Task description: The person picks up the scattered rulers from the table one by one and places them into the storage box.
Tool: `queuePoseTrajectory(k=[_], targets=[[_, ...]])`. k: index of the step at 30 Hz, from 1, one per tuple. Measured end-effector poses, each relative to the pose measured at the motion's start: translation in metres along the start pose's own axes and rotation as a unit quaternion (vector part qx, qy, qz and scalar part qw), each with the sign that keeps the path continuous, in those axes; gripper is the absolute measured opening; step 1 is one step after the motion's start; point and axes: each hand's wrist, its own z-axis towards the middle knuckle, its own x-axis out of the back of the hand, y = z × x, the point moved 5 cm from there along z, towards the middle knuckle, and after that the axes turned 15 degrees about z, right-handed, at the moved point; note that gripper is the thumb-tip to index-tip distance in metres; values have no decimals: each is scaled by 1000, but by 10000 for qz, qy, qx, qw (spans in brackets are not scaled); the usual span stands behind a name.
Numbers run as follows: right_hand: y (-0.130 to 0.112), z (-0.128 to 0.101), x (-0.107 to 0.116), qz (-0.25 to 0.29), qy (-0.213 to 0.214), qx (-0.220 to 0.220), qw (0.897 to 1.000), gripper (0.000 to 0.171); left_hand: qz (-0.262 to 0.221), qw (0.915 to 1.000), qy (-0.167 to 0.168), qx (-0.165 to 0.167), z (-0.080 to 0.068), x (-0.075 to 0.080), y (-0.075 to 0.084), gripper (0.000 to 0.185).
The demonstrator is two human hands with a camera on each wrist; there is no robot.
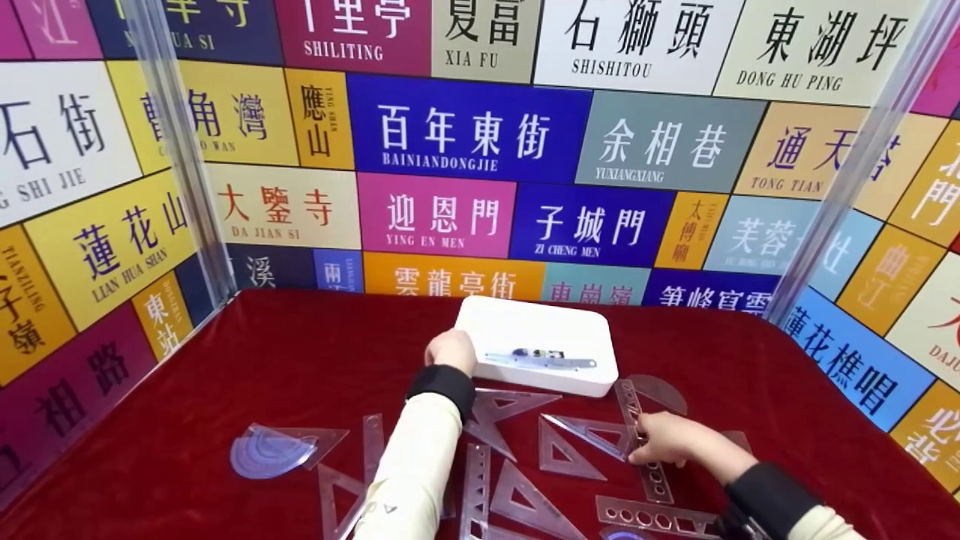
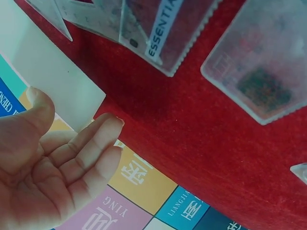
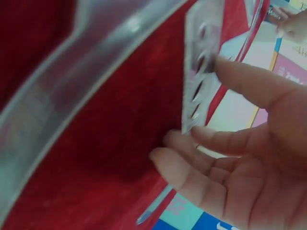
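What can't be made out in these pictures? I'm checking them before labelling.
- Head view: items in the white tray are too small to identify.
- Head view: left hand fingers face away, so contact with the tray is unclear.
- Right wrist view: stencil ruler is blurred; markings unreadable.

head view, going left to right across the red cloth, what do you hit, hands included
protractor → left hand at the edge of the white tray → white tray → right hand on the stencil ruler
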Motion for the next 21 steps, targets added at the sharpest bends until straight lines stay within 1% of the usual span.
queuePoseTrajectory(k=[2,4,6,7,8,9,12,15,16,18,19,21], targets=[[-4,-2,0,-215,-67,64,9997,21,0,10000,14,22,-1,0,0,20],[-5,-3,0,-129,-188,27,9997,15,-32,10000,-5,38,-2,0,0,19],[-2,-5,1,246,-329,-72,9991,10,-101,9999,-15,52,-1,-1,0,19],[1,-5,1,493,-399,-141,9979,9,-143,9998,-112,28,-5,2,-2,20],[4,-5,1,806,-478,-237,9953,9,-146,9998,-111,13,-6,1,-2,21],[7,-5,2,1106,-549,-301,9919,9,-149,9999,-27,11,-1,-2,-2,20],[15,-6,4,1831,-723,-313,9799,10,-161,9999,8,1,-2,-3,-3,19],[22,-6,5,2403,-861,-251,9665,11,-152,9999,22,-37,-1,-3,-3,20],[24,-6,6,2539,-851,-261,9631,11,-154,9998,-64,-54,-5,0,-4,20],[27,-6,9,2678,-640,-281,9609,13,-135,9998,-154,-59,0,-3,-2,21],[27,-7,12,2648,-424,-248,9630,13,-104,9998,-154,-57,5,-7,0,20],[25,-8,25,2466,200,-203,9687,13,-92,9998,-150,9,20,-18,4,20]])
